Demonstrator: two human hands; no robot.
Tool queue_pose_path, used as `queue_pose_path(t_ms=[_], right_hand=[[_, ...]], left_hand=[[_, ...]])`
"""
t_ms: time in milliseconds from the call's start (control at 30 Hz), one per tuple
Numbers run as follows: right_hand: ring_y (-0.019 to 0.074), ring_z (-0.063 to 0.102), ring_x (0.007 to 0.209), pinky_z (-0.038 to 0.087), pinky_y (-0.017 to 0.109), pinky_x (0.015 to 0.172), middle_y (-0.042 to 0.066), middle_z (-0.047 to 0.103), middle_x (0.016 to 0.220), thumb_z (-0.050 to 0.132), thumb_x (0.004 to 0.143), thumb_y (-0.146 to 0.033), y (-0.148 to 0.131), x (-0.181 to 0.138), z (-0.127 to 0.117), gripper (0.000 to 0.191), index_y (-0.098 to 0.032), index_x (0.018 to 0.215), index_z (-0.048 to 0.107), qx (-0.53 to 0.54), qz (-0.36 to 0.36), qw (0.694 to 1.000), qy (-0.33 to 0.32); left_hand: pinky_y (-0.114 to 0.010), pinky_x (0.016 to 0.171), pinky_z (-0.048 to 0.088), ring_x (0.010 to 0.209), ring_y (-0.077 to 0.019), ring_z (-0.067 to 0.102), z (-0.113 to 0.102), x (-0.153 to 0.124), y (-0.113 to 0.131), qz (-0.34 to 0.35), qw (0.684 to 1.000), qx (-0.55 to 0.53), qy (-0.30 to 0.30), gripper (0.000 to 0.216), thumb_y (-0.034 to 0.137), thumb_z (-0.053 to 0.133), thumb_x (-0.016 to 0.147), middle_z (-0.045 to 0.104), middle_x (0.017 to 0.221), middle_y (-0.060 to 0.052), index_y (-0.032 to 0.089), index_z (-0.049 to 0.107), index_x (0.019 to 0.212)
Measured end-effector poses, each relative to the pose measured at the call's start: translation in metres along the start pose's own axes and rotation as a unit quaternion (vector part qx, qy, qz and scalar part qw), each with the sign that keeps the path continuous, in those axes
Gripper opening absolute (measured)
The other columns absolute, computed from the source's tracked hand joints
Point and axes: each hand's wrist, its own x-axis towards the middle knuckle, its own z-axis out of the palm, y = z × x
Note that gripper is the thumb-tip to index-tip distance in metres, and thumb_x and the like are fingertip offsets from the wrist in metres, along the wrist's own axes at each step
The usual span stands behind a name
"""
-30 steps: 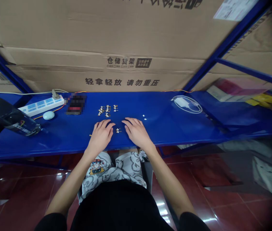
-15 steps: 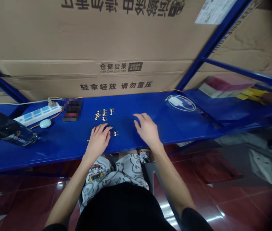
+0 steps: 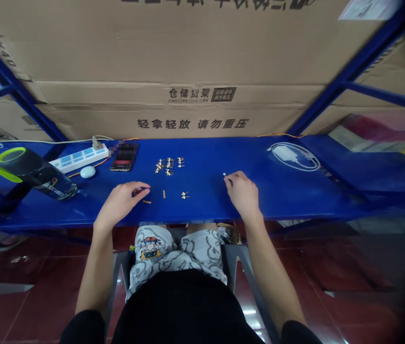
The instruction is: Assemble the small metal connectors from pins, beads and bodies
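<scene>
My left hand (image 3: 121, 203) rests on the blue shelf (image 3: 205, 200), fingers curled and thumb and forefinger drawn together. A small brass pin (image 3: 147, 201) lies just off its fingertips, and a second brass pin (image 3: 164, 193) lies a little further right. One small metal connector (image 3: 185, 195) sits alone between my hands. Behind it is a cluster of similar connectors (image 3: 168, 165). My right hand (image 3: 241, 193) lies curled on the shelf, its fingertips pinched beside a tiny white piece (image 3: 224, 174). Whether either hand holds anything is hidden.
A white power strip (image 3: 80, 158), a pale blue mouse-like object (image 3: 87, 171) and a dark phone (image 3: 121, 162) lie at the back left. A dark bottle with a green rim (image 3: 32, 174) lies on its side far left. A white charger with coiled cable (image 3: 293, 155) is right. Cardboard boxes (image 3: 195, 71) stand behind.
My left hand slid left, uncovering the brass pins. My right hand moved right, away from the lone connector, and curled up beside the white piece. The view shifted slightly.
</scene>
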Motion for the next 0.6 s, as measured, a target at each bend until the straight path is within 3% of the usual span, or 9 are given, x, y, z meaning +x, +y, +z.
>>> queue_pose_path(t_ms=[100, 233, 433, 600], right_hand=[[0.0212, 0.070, 0.076, 0.045, 0.030, 0.060, 0.010, 0.071, 0.107, 0.055, 0.098, -0.024, -0.009, 0.000, 0.007, 0.022, -0.020, 0.101, 0.076, 0.023, -0.031, 0.999, 0.026], [0.0199, 0.070, 0.078, 0.047, 0.030, 0.063, 0.007, 0.072, 0.105, 0.056, 0.097, -0.024, -0.031, -0.005, 0.016, 0.019, -0.022, 0.099, 0.075, 0.093, -0.113, 0.989, 0.038], [0.0157, 0.067, 0.072, 0.048, 0.029, 0.063, 0.004, 0.071, 0.109, 0.058, 0.097, -0.027, -0.039, -0.007, 0.021, 0.017, -0.024, 0.099, 0.074, 0.160, -0.169, 0.972, 0.019], [0.0151, 0.066, 0.069, 0.047, 0.029, 0.061, 0.004, 0.072, 0.110, 0.058, 0.097, -0.028, -0.035, -0.005, 0.019, 0.016, -0.025, 0.099, 0.074, 0.171, -0.177, 0.969, 0.011]], left_hand=[[-0.036, 0.088, 0.052, 0.096, -0.0224, 0.068, 0.000, 0.000, -0.001, 0.048, 0.998, 0.013, -0.029, 0.026, 0.042, 0.057, 0.098, 0.074, 0.106, -0.002, 0.029, 0.074, 0.113], [-0.040, 0.098, 0.048, 0.107, -0.0245, 0.065, 0.023, 0.007, 0.013, 0.071, 0.996, 0.048, 0.000, 0.024, 0.034, 0.059, 0.099, 0.071, 0.113, -0.004, 0.027, 0.074, 0.116], [-0.029, 0.071, 0.049, 0.078, -0.0171, 0.067, 0.045, 0.019, 0.015, 0.036, 0.999, 0.003, 0.012, 0.015, 0.035, 0.073, 0.090, 0.071, 0.095, 0.000, 0.031, 0.078, 0.104], [-0.028, 0.072, 0.049, 0.078, -0.0167, 0.067, 0.046, 0.024, 0.009, 0.045, 0.997, -0.056, 0.040, 0.004, 0.029, 0.078, 0.085, 0.074, 0.087, 0.001, 0.026, 0.076, 0.086]])
